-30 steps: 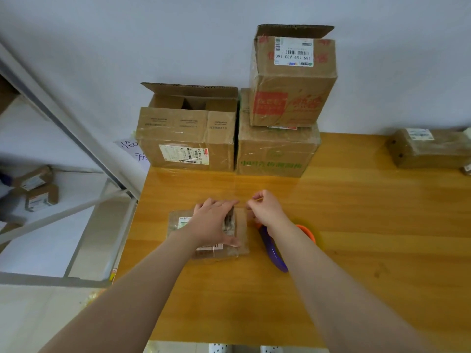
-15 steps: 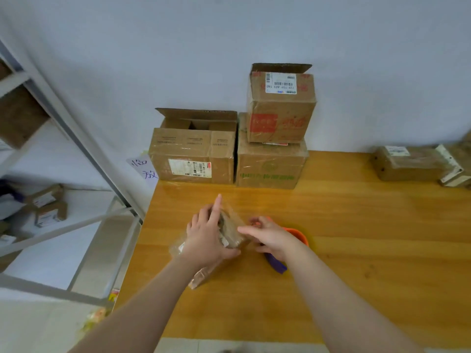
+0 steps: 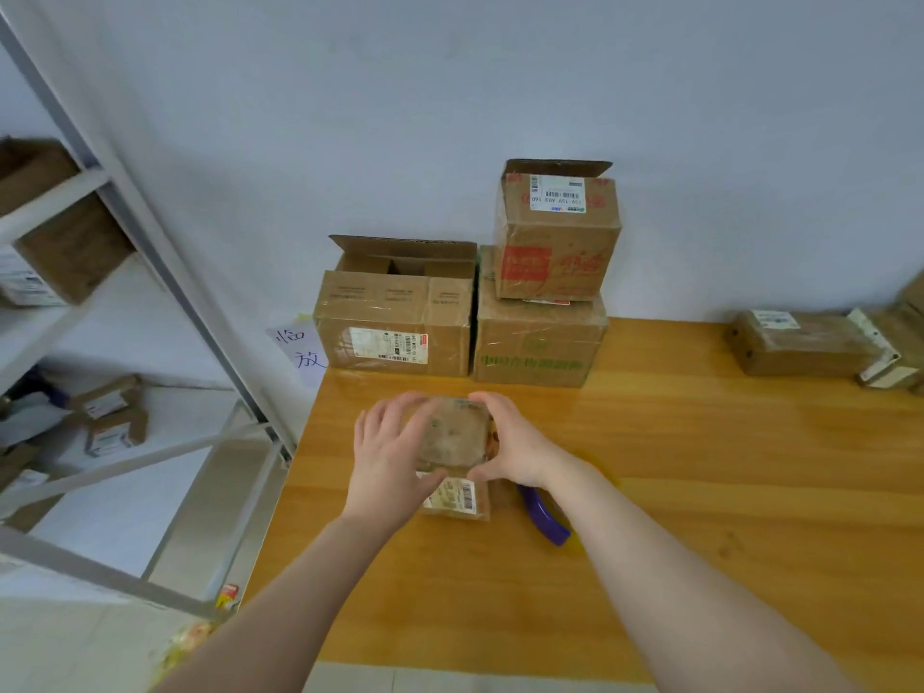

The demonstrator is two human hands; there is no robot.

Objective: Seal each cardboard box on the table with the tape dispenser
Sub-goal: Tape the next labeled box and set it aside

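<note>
The right hand [image 3: 515, 447], off the tape dispenser [image 3: 547, 520] since a half-second ago, now grips the small box [image 3: 452, 435] at 3 o'clock. The left hand [image 3: 390, 457] clasps it at 9, fingers spread. The box's long axis runs 12 to 6 on the table [image 3: 700, 467], label end nearest. The dispenser lies at its 4 o'clock, handle pointing to 5.

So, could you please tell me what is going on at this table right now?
A person holds a small cardboard box between both hands, the left hand on its left side and the right hand on its right. The tape dispenser lies unheld on the wooden table, partly under the right wrist. By the wall stand an open box and a stack: a lower box and an upper box with a flap up.
</note>
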